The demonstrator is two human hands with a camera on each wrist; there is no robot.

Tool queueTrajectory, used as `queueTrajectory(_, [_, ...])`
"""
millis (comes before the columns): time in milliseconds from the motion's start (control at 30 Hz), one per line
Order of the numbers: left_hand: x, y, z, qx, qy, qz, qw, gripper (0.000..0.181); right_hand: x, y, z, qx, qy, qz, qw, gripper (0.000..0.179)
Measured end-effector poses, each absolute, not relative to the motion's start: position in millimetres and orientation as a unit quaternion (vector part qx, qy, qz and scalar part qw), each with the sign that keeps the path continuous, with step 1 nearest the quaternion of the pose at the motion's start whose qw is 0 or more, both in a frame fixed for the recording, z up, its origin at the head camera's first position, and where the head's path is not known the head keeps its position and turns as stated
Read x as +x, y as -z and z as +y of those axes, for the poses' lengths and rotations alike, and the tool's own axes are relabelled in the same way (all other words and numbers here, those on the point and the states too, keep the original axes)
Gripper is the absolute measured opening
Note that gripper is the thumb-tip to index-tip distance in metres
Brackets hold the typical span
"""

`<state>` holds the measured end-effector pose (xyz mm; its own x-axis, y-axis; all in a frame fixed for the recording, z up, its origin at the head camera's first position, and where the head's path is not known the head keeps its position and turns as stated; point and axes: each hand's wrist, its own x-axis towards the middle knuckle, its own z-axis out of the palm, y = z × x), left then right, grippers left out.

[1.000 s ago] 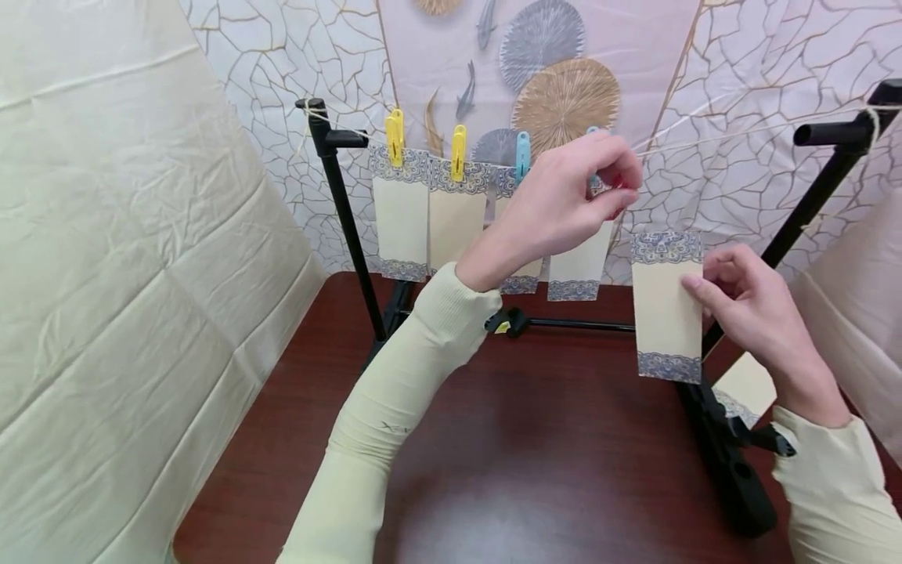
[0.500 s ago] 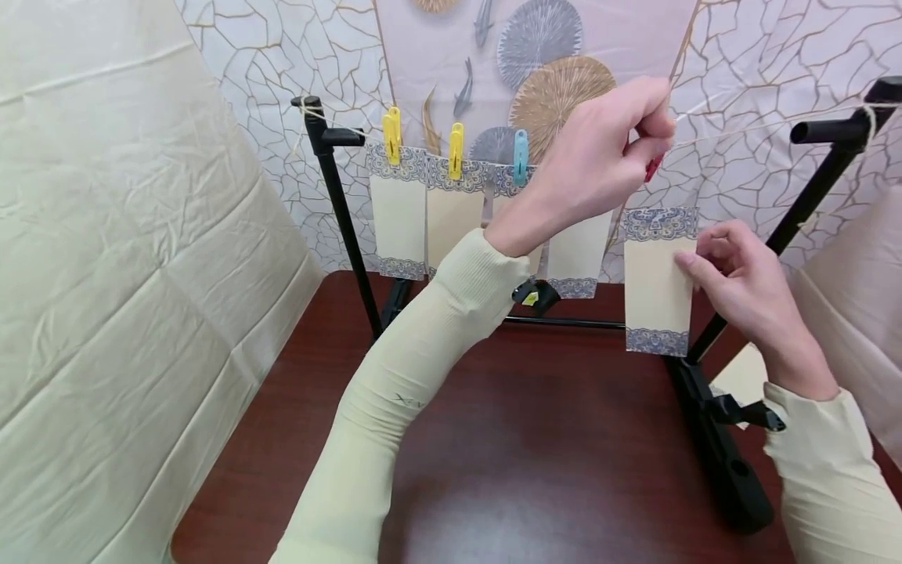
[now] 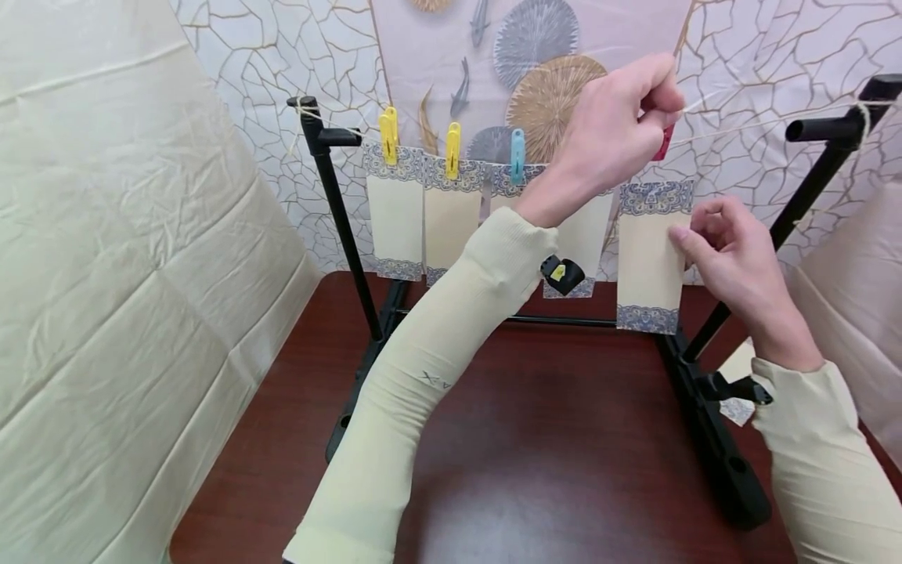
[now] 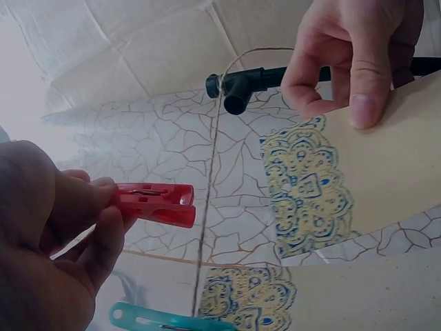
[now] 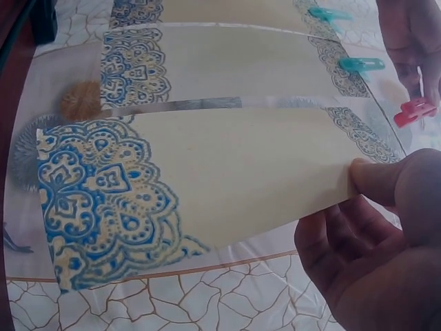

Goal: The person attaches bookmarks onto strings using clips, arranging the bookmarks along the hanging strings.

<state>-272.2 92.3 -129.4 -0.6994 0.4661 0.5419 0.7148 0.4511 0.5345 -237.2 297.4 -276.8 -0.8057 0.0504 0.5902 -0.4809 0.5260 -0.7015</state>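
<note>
My left hand pinches a red clothespin above the string; in the left wrist view the pin's tip points at the string, a small gap short of it. My right hand holds a cream card by its right edge, thumb in front. The card has blue lace-patterned bands at top and bottom and hangs upright just below the string. To its left, several similar cards hang in a row under yellow clothespins and blue clothespins. My left forearm hides part of that row.
A black stand holds the string between its two posts on a dark red-brown table. Another card lies behind the stand's right foot. Pale cloth hangs at the left, and a patterned backdrop stands behind.
My left hand has moved right and up along the string with the red clothespin, away from the hung cards. My right hand has raised the held card toward the string.
</note>
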Motion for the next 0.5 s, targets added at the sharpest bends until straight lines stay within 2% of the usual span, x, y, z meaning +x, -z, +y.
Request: queueTrajectory(500, [-280.7,130.7,106.2,-0.298,0.362,-0.866,0.174,0.021,-249.0,267.2,292.8,0.139,-0.489,-0.809,0.296,0.018])
